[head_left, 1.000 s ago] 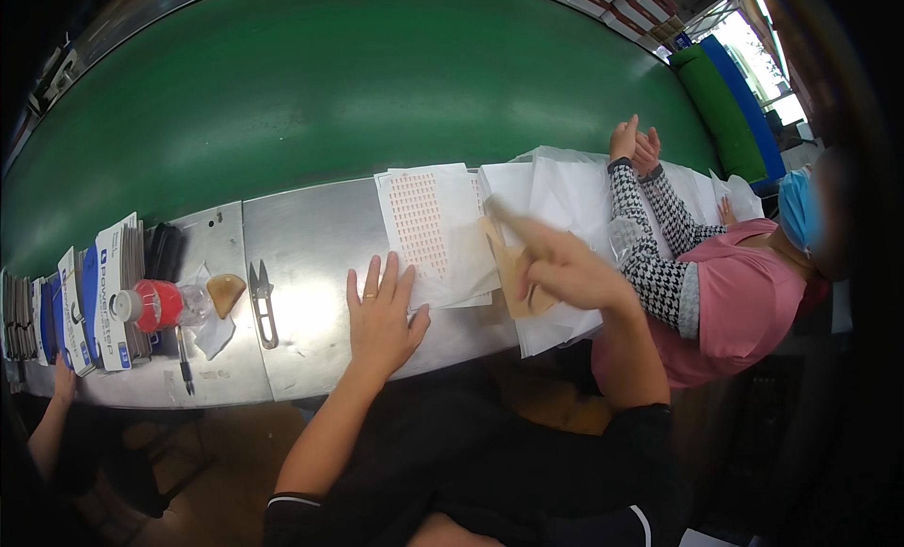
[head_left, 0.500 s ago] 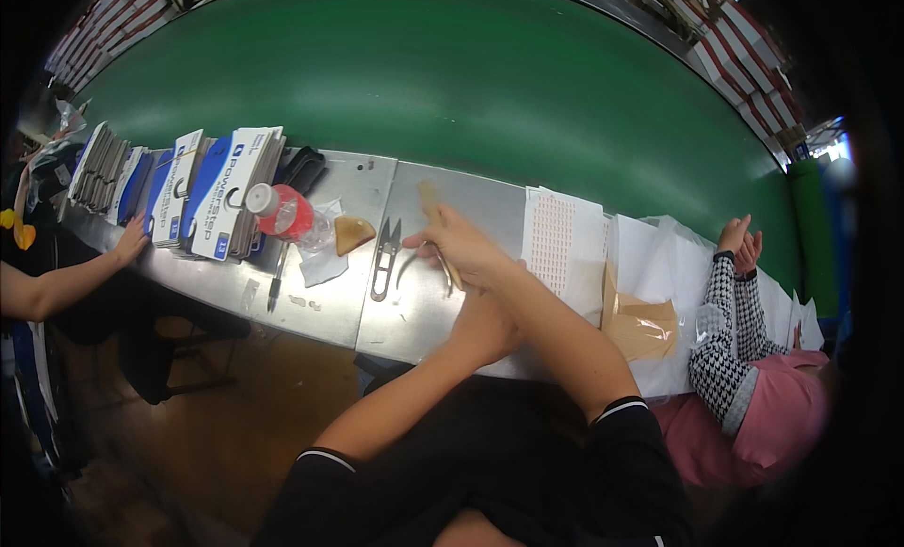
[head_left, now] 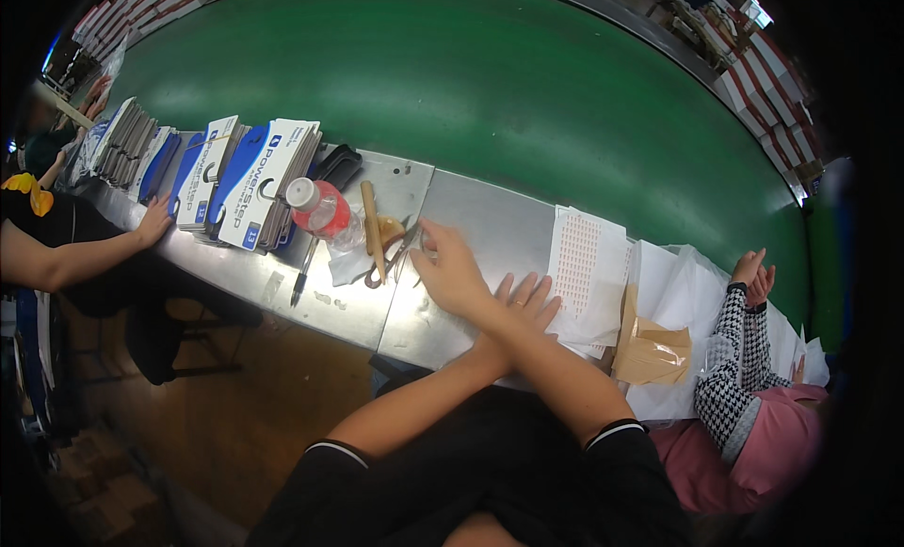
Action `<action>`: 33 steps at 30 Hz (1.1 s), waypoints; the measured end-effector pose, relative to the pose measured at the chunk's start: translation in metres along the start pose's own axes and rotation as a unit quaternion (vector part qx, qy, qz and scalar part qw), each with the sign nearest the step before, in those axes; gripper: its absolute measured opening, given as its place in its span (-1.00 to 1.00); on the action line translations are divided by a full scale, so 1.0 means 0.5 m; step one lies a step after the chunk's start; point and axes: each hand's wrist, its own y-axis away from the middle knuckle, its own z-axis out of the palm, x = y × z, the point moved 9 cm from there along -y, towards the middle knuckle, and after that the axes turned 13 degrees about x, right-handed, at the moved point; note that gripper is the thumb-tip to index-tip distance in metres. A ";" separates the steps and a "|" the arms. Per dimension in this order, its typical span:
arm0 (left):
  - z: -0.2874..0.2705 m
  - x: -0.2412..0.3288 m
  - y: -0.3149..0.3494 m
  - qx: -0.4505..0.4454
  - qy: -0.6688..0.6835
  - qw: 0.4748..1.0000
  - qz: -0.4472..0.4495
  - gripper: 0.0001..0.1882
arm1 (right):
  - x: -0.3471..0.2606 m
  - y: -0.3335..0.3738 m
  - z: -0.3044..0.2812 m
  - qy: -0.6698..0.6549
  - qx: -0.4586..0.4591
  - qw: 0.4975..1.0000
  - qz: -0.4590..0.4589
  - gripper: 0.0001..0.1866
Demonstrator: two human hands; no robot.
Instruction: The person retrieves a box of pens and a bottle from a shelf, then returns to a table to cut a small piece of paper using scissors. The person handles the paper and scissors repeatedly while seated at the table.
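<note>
My right hand (head_left: 450, 272) crosses over my left arm, thumb and forefinger apart and nothing between them. Beside its fingertips lie thread snips (head_left: 405, 243), partly covered. A narrow tan wooden-looking stick (head_left: 370, 217) rests against them, over a tan wedge-shaped piece (head_left: 389, 229). Flat on the metal table (head_left: 490, 227), my left hand (head_left: 529, 307) spreads its fingers near a white sheet with rows of small red print (head_left: 579, 260). Whether the curved-handled pliers lie among the tools, I cannot make out.
Left of the tools stand a bottle with a red label (head_left: 325, 213) and stacks of blue-white cards (head_left: 268, 185). A pen (head_left: 302, 276) lies nearby. Co-workers' hands are at left (head_left: 155, 222) and right (head_left: 753, 279). Beyond runs a green belt-like surface (head_left: 490, 86).
My right hand has put the tan stick down at the left, by the snips, and opened. My left hand, formerly under the right arm, now lies spread on the table.
</note>
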 end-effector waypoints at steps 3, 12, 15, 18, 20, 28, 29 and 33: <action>-0.002 -0.003 0.000 0.000 0.000 1.000 -0.005 -0.38 | -0.028 0.001 0.021 -0.065 -0.025 0.998 -0.007 -0.48; -0.017 0.003 -0.018 -0.025 0.106 0.992 -0.063 -0.40 | -0.065 0.098 -0.313 0.205 0.167 0.952 -0.151 -0.55; -0.029 0.013 -0.029 -0.032 0.025 0.999 -0.036 -0.40 | -0.042 0.146 -0.461 0.475 0.224 0.840 -0.136 -0.51; -0.033 0.017 -0.032 -0.043 0.015 0.999 -0.029 -0.41 | -0.002 0.194 -0.561 0.642 0.229 0.731 -0.041 -0.33; -0.034 0.018 -0.033 -0.038 0.017 0.999 -0.025 -0.41 | 0.035 0.216 -0.602 0.693 0.213 0.688 0.044 -0.25; -0.034 0.014 -0.025 -0.026 0.023 0.999 -0.021 -0.41 | 0.110 0.208 -0.596 0.623 0.193 0.757 0.044 -0.26; -0.034 0.015 -0.024 -0.028 0.022 0.999 -0.020 -0.41 | 0.106 0.208 -0.599 0.628 0.206 0.750 0.036 -0.27; -0.034 0.018 -0.025 -0.039 0.017 0.999 -0.009 -0.41 | 0.085 0.203 -0.610 0.606 0.208 0.768 -0.001 -0.31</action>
